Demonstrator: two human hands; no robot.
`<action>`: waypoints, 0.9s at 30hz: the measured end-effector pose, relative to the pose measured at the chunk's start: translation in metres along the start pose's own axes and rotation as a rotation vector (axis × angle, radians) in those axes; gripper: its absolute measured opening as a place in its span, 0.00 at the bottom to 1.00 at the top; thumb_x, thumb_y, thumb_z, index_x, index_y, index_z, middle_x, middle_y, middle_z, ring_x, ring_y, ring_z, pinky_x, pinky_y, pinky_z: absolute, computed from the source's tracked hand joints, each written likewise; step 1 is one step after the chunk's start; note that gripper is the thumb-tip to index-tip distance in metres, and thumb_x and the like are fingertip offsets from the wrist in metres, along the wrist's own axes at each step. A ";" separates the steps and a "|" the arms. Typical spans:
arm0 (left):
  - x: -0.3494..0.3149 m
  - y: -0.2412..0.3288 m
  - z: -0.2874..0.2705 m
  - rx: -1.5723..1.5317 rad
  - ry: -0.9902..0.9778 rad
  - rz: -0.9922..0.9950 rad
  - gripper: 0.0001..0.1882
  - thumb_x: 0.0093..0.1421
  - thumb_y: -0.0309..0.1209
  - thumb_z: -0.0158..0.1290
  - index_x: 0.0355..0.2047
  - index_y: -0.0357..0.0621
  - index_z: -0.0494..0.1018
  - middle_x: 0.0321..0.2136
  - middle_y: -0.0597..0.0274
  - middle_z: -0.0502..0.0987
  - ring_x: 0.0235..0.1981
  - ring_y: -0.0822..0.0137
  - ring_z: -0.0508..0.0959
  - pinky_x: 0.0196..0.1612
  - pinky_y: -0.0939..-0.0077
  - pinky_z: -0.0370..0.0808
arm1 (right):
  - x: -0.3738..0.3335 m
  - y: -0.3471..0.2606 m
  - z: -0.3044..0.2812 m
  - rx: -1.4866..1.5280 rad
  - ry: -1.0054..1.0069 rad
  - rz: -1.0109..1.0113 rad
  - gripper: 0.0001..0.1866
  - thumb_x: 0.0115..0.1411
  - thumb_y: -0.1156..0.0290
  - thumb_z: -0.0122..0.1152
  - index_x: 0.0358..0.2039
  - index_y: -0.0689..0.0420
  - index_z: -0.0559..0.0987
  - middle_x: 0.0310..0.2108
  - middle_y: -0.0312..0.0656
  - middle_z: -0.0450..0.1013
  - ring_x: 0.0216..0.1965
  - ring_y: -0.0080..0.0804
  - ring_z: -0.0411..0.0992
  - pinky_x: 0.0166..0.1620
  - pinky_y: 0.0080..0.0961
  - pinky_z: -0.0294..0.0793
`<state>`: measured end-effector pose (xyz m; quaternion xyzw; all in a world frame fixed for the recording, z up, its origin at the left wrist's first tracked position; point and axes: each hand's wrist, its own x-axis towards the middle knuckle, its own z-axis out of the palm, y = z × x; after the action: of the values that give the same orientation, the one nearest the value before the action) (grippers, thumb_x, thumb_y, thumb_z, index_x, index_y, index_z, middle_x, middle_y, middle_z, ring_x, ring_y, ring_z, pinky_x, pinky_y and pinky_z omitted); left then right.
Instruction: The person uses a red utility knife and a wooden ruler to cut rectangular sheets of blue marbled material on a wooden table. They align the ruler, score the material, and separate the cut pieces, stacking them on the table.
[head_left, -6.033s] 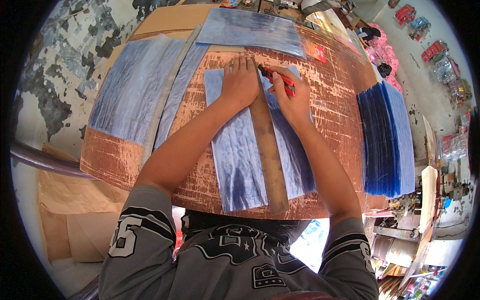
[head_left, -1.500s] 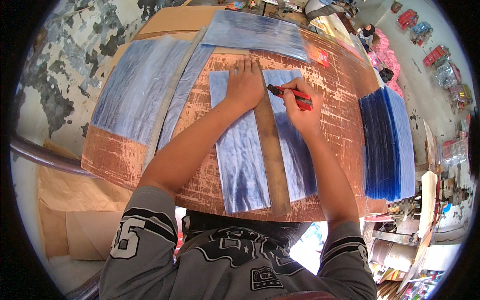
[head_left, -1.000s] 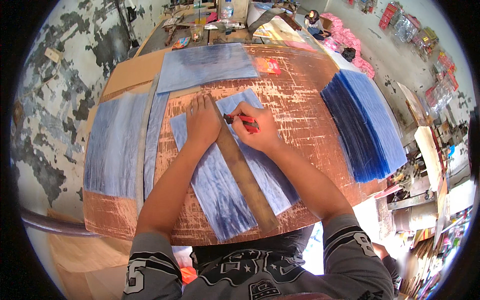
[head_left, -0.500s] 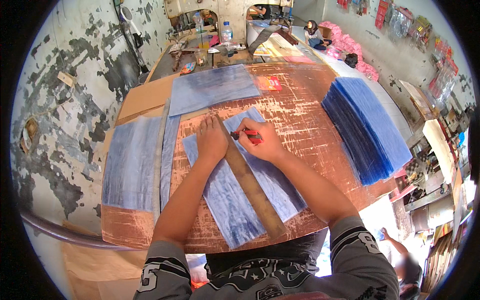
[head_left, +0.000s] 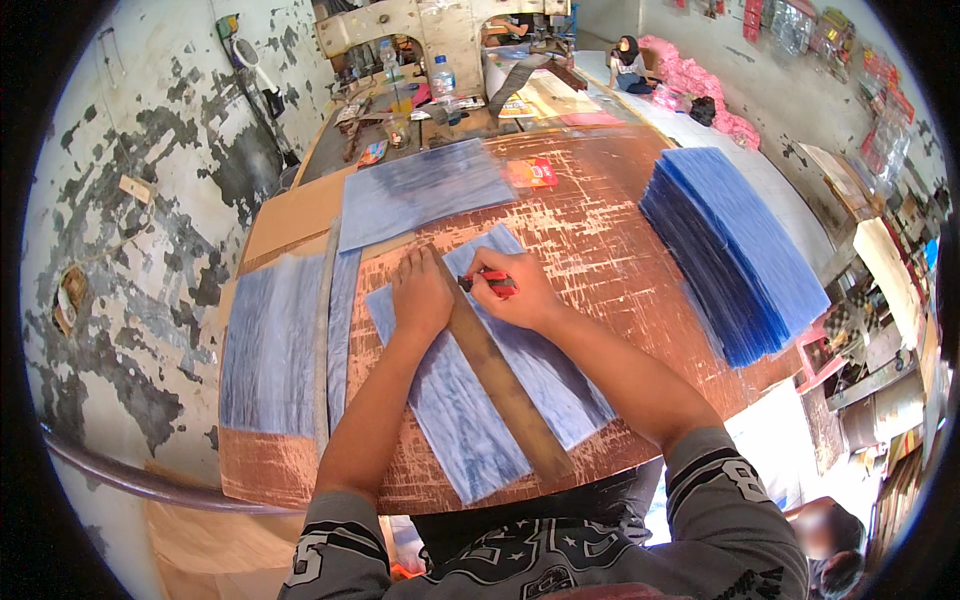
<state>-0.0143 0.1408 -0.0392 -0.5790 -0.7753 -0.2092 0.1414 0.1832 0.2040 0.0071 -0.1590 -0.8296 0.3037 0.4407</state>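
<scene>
Your left hand (head_left: 422,300) is lying flat, palm down, over the left edge of the long brown strip (head_left: 505,370) near its far end, its fingers together and pointing away from you; it is holding nothing. Your right hand (head_left: 520,290) is closing around the red cutter (head_left: 497,284), just right of the strip.

The cutter is lying across your view, its long axis running roughly left to right, with its black tip pointing left at the strip's right edge. That gap is the relation everything is turning on: the tip is sitting just beside the edge, but you cannot tell here whether it is touching, and the blade is too small to make out. Your right hand is the nearer one to that edge, while your left is bearing on the opposite side.

The strip is running from far left to near right, its near end reaching toward your body. Under it, the blue sheet (head_left: 468,430) is showing on both sides, slanting the same way with its long axis roughly alongside the strip's.

Farther out, the table (head_left: 640,400) is carrying a thick blue stack (head_left: 745,255) to your right.
</scene>
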 end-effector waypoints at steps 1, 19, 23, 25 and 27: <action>-0.002 0.001 0.001 -0.002 0.011 0.007 0.32 0.66 0.30 0.48 0.67 0.22 0.66 0.68 0.32 0.70 0.71 0.38 0.67 0.74 0.46 0.60 | -0.002 0.001 0.000 0.014 -0.005 0.009 0.07 0.59 0.66 0.66 0.36 0.53 0.80 0.22 0.46 0.79 0.24 0.49 0.79 0.31 0.41 0.78; -0.002 -0.003 0.008 0.024 0.006 -0.007 0.31 0.67 0.31 0.47 0.68 0.25 0.66 0.69 0.34 0.69 0.71 0.40 0.68 0.74 0.45 0.62 | 0.001 -0.007 -0.007 0.042 -0.026 0.015 0.06 0.62 0.68 0.65 0.36 0.54 0.79 0.22 0.46 0.78 0.23 0.48 0.80 0.30 0.39 0.78; -0.003 -0.003 0.008 0.031 0.022 0.004 0.31 0.67 0.30 0.47 0.68 0.25 0.66 0.69 0.34 0.69 0.71 0.40 0.69 0.74 0.45 0.62 | 0.000 -0.008 -0.008 0.066 -0.043 0.040 0.06 0.62 0.68 0.65 0.36 0.54 0.79 0.22 0.46 0.78 0.23 0.47 0.80 0.30 0.38 0.77; -0.002 -0.003 0.008 0.028 0.027 0.017 0.31 0.67 0.30 0.47 0.69 0.25 0.66 0.70 0.33 0.69 0.71 0.40 0.69 0.74 0.44 0.62 | 0.000 -0.006 -0.007 0.065 -0.036 0.014 0.06 0.61 0.68 0.65 0.36 0.54 0.79 0.22 0.47 0.78 0.23 0.46 0.79 0.30 0.37 0.77; -0.003 -0.003 0.009 0.025 0.048 0.035 0.31 0.67 0.30 0.47 0.68 0.25 0.66 0.69 0.33 0.69 0.71 0.40 0.69 0.74 0.44 0.62 | -0.001 -0.004 -0.007 0.061 -0.035 0.047 0.06 0.61 0.68 0.66 0.36 0.54 0.79 0.22 0.46 0.78 0.22 0.46 0.79 0.30 0.37 0.77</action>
<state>-0.0160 0.1417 -0.0492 -0.5856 -0.7639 -0.2109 0.1706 0.1894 0.2026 0.0116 -0.1598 -0.8235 0.3418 0.4236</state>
